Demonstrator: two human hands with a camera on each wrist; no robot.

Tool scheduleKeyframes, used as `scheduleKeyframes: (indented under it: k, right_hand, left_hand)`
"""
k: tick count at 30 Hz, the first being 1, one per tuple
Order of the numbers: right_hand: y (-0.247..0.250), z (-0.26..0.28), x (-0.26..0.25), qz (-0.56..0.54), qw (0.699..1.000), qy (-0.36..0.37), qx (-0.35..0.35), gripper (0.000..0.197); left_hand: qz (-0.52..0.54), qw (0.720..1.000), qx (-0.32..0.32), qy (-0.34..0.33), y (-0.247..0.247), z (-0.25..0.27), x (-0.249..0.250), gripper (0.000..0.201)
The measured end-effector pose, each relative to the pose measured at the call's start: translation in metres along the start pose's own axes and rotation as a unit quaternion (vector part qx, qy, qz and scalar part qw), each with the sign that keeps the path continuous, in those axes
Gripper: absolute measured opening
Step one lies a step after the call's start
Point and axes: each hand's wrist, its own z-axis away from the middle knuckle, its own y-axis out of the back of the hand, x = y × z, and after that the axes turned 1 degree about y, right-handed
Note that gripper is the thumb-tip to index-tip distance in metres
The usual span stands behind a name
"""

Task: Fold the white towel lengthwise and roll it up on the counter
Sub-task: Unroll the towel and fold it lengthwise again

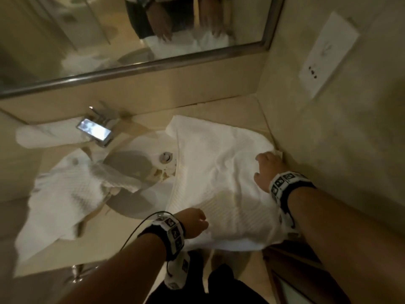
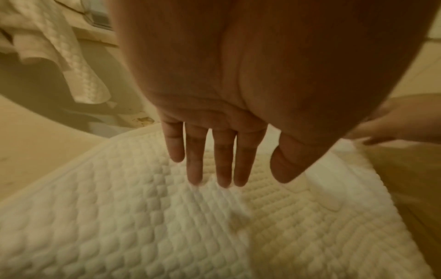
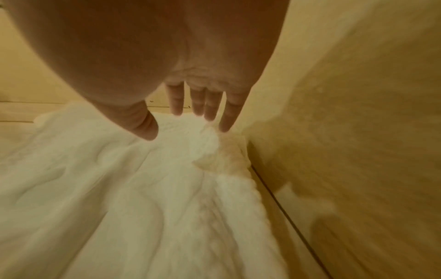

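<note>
The white waffle-weave towel [image 1: 219, 178] lies spread on the beige counter at the right, its left edge over the sink rim and its near end hanging past the counter front. My left hand [image 1: 195, 222] is over the towel's near left part; in the left wrist view the left hand [image 2: 214, 169] has straight fingers whose tips touch the weave [image 2: 133, 217]. My right hand [image 1: 268, 167] reaches to the towel's right edge by the side wall; the right wrist view shows the right hand [image 3: 200, 117], fingers extended, tips on a bunched fold [image 3: 210, 151].
A white sink [image 1: 140, 170] with a drain sits left of the towel. A second white towel [image 1: 65, 194] drapes over the sink's left side, and another lies by the faucet [image 1: 98, 128]. The mirror [image 1: 131, 34] is behind, the side wall [image 1: 339, 139] close on the right.
</note>
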Motion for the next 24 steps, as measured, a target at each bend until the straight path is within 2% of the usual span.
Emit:
scheduleKeyframes:
  k: [2,5,8,9,10,12,13,15,17,18,19,21,22,24]
  right_hand:
    - [0.006,-0.025,-0.008,-0.025,0.999,-0.013,0.028,0.07]
    - [0.01,-0.053,-0.018,-0.065,0.996,-0.057,0.01,0.093]
    - [0.011,-0.067,-0.022,-0.074,0.99,-0.115,-0.019,0.102]
    - [0.01,-0.066,-0.022,-0.069,0.99,-0.119,-0.028,0.095]
    - [0.009,-0.062,-0.024,-0.067,0.991,-0.104,-0.041,0.078]
    - [0.0,-0.052,-0.03,-0.064,0.994,-0.039,-0.079,0.038]
    - [-0.006,-0.045,-0.032,-0.057,0.994,0.001,-0.096,0.03]
    - [-0.019,-0.03,-0.035,-0.056,0.989,0.052,-0.124,0.036]
    - [-0.028,-0.025,-0.034,-0.102,0.988,0.03,-0.116,0.047]
    - [-0.031,-0.026,-0.033,-0.119,0.987,0.004,-0.105,0.05]
    - [-0.033,-0.029,-0.03,-0.123,0.988,-0.009,-0.089,0.047]
    - [-0.037,-0.035,-0.023,-0.089,0.993,-0.007,-0.079,0.036]
    - [-0.036,-0.037,-0.021,-0.067,0.994,0.001,-0.086,0.046]
    - [-0.035,-0.042,-0.019,-0.01,0.993,0.011,-0.114,0.07]
  left_hand:
    - [-0.003,1.0,-0.027,-0.002,0.006,-0.006,-0.005,0.048]
    - [-0.008,0.998,-0.058,-0.001,0.022,-0.019,-0.008,0.047]
    - [0.049,0.999,0.015,-0.005,0.049,-0.039,-0.011,0.042]
    - [0.071,0.996,0.048,-0.01,0.059,-0.046,-0.01,0.042]
    - [0.095,0.992,0.076,-0.015,0.069,-0.053,-0.009,0.043]
    - [0.156,0.981,0.109,-0.034,0.089,-0.068,-0.002,0.045]
    - [0.187,0.973,0.129,-0.049,0.098,-0.074,0.003,0.044]
    - [0.193,0.954,0.214,-0.086,0.111,-0.087,0.014,0.043]
    - [0.094,0.943,0.293,-0.124,0.127,-0.1,0.025,0.058]
    - [0.033,0.946,0.291,-0.14,0.134,-0.105,0.03,0.07]
    - [-0.03,0.952,0.263,-0.151,0.14,-0.109,0.035,0.078]
    - [-0.151,0.957,0.189,-0.161,0.144,-0.116,0.041,0.08]
    - [-0.19,0.956,0.162,-0.157,0.14,-0.12,0.04,0.076]
    - [-0.182,0.963,0.134,-0.146,0.13,-0.126,0.035,0.07]
